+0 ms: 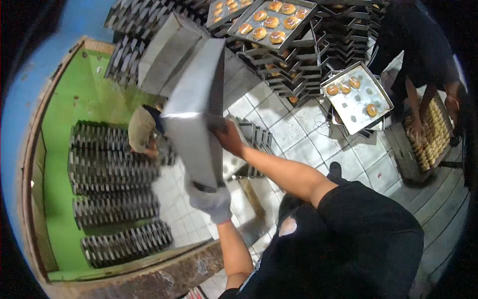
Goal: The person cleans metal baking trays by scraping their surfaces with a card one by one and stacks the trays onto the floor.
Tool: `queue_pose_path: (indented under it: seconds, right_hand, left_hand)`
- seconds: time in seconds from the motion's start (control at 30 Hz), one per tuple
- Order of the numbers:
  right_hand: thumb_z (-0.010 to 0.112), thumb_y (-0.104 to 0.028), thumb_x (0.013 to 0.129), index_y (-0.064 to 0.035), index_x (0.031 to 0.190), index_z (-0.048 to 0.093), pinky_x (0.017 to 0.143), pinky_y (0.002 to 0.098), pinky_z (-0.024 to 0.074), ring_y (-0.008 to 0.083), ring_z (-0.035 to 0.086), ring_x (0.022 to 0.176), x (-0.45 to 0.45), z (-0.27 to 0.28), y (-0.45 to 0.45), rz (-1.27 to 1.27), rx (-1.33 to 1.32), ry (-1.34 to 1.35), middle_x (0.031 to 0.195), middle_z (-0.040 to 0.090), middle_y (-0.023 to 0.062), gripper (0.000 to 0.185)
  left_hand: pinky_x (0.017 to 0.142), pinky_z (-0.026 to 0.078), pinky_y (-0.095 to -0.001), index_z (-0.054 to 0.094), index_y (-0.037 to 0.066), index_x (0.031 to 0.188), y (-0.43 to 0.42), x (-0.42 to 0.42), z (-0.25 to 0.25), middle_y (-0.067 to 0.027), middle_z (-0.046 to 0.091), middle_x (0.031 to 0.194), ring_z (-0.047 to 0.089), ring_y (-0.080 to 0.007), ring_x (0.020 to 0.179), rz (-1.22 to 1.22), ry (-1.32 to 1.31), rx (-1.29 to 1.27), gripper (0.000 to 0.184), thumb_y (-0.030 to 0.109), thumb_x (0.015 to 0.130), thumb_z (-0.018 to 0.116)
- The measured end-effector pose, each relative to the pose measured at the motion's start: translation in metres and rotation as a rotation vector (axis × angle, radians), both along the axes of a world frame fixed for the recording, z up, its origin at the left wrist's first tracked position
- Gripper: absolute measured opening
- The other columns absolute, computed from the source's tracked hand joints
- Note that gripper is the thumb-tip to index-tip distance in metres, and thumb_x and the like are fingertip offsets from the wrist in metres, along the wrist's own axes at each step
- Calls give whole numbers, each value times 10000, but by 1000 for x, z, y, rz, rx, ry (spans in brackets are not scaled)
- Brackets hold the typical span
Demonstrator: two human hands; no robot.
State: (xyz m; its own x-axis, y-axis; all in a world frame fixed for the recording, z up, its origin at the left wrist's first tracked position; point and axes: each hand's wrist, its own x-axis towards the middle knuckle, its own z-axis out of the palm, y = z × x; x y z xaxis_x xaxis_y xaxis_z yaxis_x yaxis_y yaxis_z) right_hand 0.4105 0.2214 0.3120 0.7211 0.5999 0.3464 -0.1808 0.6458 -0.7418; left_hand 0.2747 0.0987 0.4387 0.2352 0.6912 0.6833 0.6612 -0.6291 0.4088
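Note:
A large grey metal baking pan [191,109] is held up on its side before me. My left hand [211,203], in a whitish glove, grips its lower end. My bare right hand [230,138] holds its right side, with the fingertips partly in shadow. Whether anything lies inside the pan cannot be seen. Below and beside my right hand, more metal trays [256,139] stand near the tiled floor.
Trays of glazed buns [271,22] top tall stacks [294,70] at the back. Another tray [358,107] holds several buns. At right a co-worker's hands [417,130] reach into a box of small pieces [430,132]. Another person [144,129] bends near stacked trays [114,159].

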Motion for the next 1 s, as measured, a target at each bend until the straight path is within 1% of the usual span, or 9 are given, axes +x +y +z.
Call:
queue_pose_path:
  seconds: [0.2,0.37,0.53,0.67,0.7,0.8,0.9,0.97,1.0]
  right_hand:
    - [610,31,821,-31,1114,656,887,457,524,401,662,1052,-18,37,9,32,-190,-400,1081,686,160,304]
    - [606,19,863,-21,1154,648,941,468,512,416,636,1084,-33,16,53,291,-161,-516,1094,676,196,297]
    - [685,-166,962,21,1224,677,861,336,540,176,682,961,-8,-100,46,316,-729,-209,1061,748,116,322]
    - [704,-219,978,73,1203,675,879,333,542,181,683,949,-2,-241,-22,181,-1017,-99,1033,746,126,370]
    - [709,-214,981,76,1229,656,883,340,543,191,685,954,-9,-243,-38,87,-1166,-94,1053,739,123,384]
    - [707,-179,988,72,1235,644,883,339,542,191,680,972,-19,-270,-72,152,-1287,125,1073,732,106,358]
    - [701,-148,996,65,1221,644,892,331,538,183,671,999,-41,-274,-85,100,-1359,167,1075,728,88,315]
    - [693,-139,1006,57,1211,644,899,324,535,170,664,1007,-58,-279,-82,127,-1378,214,1068,726,89,288]
    - [693,-139,1006,57,1211,644,899,324,535,170,664,1007,-64,-281,-77,127,-1405,215,1068,726,89,288]
  left_hand:
    - [1058,462,-444,427,-55,1458,22,-54,-20,-234,525,1370,559,-339,1219,-17,-556,-149,757,83,739,621]
    - [803,566,-329,494,-31,1366,129,-146,-86,-84,555,942,544,-192,766,174,-1057,-502,645,21,724,515]
    - [754,555,-384,348,139,761,295,-218,-225,-19,379,759,471,-202,682,214,-1225,-660,188,66,760,521]
    - [842,519,-443,358,135,745,405,-230,-323,-23,379,762,478,-243,805,266,-1250,-895,155,96,718,505]
    - [855,504,-421,344,148,744,423,-242,-353,-26,365,759,468,-239,826,201,-1030,-819,156,80,693,475]
    - [925,517,-488,563,18,1116,482,-288,-476,-109,582,1117,573,-290,1000,-48,-1425,-1120,289,150,860,540]
    - [1044,477,-501,670,48,1063,502,-280,-523,-131,642,1141,610,-343,1114,195,-416,-979,273,167,834,582]
    - [1102,455,-535,610,17,1336,511,-290,-550,-175,604,1359,579,-379,1255,170,-1358,-1315,480,217,901,576]
    - [1104,460,-530,575,18,1347,515,-298,-566,-192,612,1321,569,-376,1255,166,-1236,-1354,479,204,908,530]
